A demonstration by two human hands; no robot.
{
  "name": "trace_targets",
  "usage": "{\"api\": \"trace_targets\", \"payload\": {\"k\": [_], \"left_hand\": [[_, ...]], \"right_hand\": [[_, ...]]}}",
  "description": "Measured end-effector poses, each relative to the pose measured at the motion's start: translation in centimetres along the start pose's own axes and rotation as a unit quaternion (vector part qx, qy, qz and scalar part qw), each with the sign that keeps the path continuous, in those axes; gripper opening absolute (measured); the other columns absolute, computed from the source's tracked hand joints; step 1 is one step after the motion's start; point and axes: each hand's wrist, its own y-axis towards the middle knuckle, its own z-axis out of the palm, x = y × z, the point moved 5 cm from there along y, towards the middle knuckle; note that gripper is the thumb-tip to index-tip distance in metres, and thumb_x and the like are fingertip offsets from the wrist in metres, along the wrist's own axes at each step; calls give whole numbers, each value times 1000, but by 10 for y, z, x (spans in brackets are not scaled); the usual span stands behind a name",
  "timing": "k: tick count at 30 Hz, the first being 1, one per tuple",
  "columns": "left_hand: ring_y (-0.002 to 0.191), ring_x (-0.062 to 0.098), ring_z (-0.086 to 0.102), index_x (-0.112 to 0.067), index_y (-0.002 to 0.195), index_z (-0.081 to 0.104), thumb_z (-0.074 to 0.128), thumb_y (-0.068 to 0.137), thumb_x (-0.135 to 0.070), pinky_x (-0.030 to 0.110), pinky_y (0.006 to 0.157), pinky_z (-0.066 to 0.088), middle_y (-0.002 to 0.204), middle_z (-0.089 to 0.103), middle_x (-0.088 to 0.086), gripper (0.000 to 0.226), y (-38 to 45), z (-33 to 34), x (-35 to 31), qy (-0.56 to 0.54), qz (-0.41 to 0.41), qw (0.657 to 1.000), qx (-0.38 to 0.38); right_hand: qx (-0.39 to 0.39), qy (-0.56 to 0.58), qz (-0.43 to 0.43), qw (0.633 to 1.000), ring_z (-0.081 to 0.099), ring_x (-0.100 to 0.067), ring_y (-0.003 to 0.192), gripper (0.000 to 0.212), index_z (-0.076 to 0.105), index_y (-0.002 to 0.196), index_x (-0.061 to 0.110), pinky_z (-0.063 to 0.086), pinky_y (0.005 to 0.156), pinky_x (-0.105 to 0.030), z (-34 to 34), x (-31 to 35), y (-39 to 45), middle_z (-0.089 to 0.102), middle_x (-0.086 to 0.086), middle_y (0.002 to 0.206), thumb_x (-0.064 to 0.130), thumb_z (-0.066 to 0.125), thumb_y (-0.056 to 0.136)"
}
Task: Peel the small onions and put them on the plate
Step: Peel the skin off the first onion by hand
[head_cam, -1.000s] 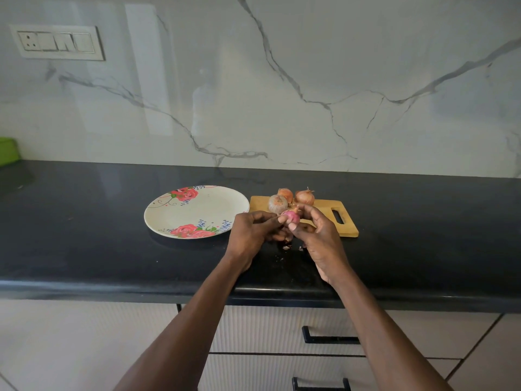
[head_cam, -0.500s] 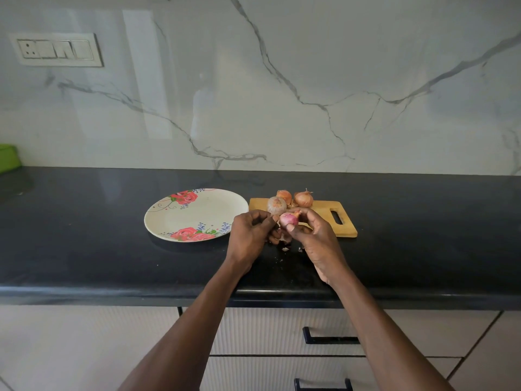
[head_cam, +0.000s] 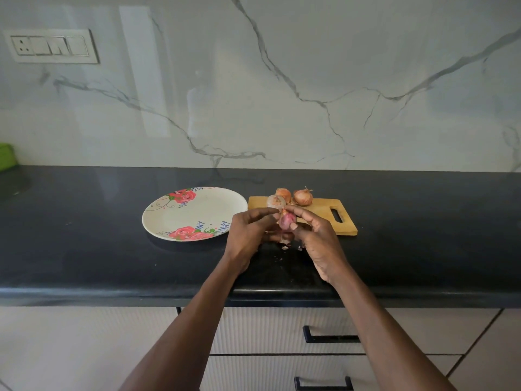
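Compared with a moment ago we're seeing more bare pink on the onion (head_cam: 287,221), so the skin is coming off bit by bit. Our right hand (head_cam: 315,235) is gripping it just above the table (head_cam: 84,249), thumb underneath and fingers curled over the top, while our left hand (head_cam: 249,235) is pinching at the dry skin near the onion's tip. Scraps of peel (head_cam: 284,245) are lying on the table right below. We're guessing this one's nearly done and heading for the plate (head_cam: 158,221) on the left, which isn't holding any onions yet. Three unpeeled onions (head_cam: 303,197) are waiting on the board (head_cam: 324,213), far side. No brands or writing anywhere, just roses on the plate.
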Motion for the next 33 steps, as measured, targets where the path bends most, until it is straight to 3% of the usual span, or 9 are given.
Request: {"api": "trace_targets", "payload": {"k": [5, 8, 11, 15, 19, 22, 25, 28, 33], "left_hand": [[80, 32, 76, 6, 110, 70, 69, 89, -1, 35, 77, 64, 96, 75, 25, 22, 0, 2, 4, -74, -54, 995, 39], [80, 31, 76, 10, 104, 71, 67, 87, 6, 29, 72, 63, 95, 75, 26, 17, 0, 0, 3, -115, -75, 990, 28], [77, 30, 76, 8, 95, 74, 65, 88, 9, 27, 71, 63, 91, 75, 26, 11, -1, -1, 2, -116, -78, 990, 16], [69, 23, 74, 0, 78, 78, 61, 89, 12, 25, 71, 62, 82, 76, 20, 24, 2, -6, 6, -68, -70, 995, -26], [81, 31, 74, 8, 87, 75, 70, 87, 3, 32, 80, 63, 90, 75, 25, 7, 4, -6, 7, -68, -72, 995, -25], [79, 28, 75, 10, 93, 74, 76, 83, -2, 28, 74, 63, 91, 76, 23, 15, 2, -3, 4, -75, -58, 995, -10], [72, 24, 75, 7, 89, 75, 71, 86, 4, 23, 66, 60, 83, 76, 20, 6, 0, -1, 3, -70, -51, 996, -6], [78, 32, 74, 4, 84, 77, 70, 88, 4, 28, 69, 59, 87, 75, 24, 8, 3, -5, 6, -43, -51, 997, -31], [68, 19, 74, 1, 83, 76, 68, 91, -2, 19, 59, 55, 79, 76, 16, 12, -1, -3, 2, -33, -35, 999, -24]], "right_hand": [[3, -6, 2, 1000, 67, -12, 114, 33, 68, 126, 27, 53, 102, -40, 0, -1, -1, 75, 4, 115, 11, 63, 98], [11, -4, 5, 1000, 68, -17, 114, 30, 67, 125, 21, 51, 105, -45, -1, -3, 0, 76, -4, 110, 6, 60, 99], [17, -3, 11, 1000, 65, -18, 120, 33, 67, 128, 20, 46, 110, -49, -2, -7, 2, 74, -4, 118, 5, 59, 99], [21, 7, 27, 999, 63, -14, 122, 37, 63, 133, 15, 43, 113, -47, -3, -9, 2, 73, 1, 121, 0, 53, 100], [21, 2, 28, 999, 62, -14, 123, 39, 63, 134, 16, 43, 113, -47, -3, -9, 2, 72, 0, 123, 0, 52, 100], [23, 5, 30, 999, 64, -14, 120, 38, 62, 133, 14, 45, 111, -45, -2, -8, 1, 74, 0, 119, -1, 51, 101], [23, 10, 30, 999, 65, -12, 119, 37, 63, 132, 14, 45, 111, -42, -1, -7, 1, 74, 1, 117, -1, 50, 101], [18, 12, 34, 999, 63, -14, 122, 39, 63, 131, 17, 44, 113, -44, -2, -10, 3, 73, 2, 120, -2, 50, 101], [11, 29, 41, 999, 65, -16, 120, 39, 64, 130, 17, 46, 111, -43, -1, -10, 4, 73, 0, 120, -3, 51, 99]]}}
